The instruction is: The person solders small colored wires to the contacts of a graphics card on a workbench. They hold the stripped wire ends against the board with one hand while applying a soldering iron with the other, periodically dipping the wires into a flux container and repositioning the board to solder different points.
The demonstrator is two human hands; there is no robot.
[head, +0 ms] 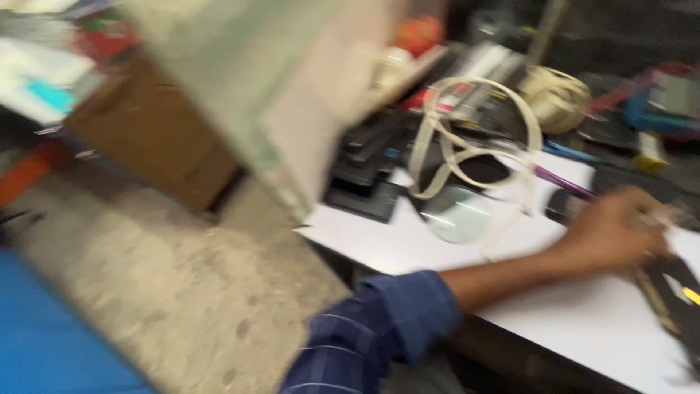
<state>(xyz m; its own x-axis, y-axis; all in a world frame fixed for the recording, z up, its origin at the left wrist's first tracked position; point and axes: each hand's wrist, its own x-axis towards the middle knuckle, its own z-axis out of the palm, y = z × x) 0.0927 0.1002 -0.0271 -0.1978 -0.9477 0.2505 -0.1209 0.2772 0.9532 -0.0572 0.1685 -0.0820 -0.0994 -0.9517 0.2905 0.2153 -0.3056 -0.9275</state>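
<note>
Here the right hand, at three o'clock on the white desk, grips a purple-handled tool; blur hides more.

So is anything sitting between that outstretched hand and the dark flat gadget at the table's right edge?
Nothing visible. The hand already lies at the dark gadget on the white table. The picture is too blurred to show its grip. The looped cream strap and the round lens lie off to the side, not between them.
</note>
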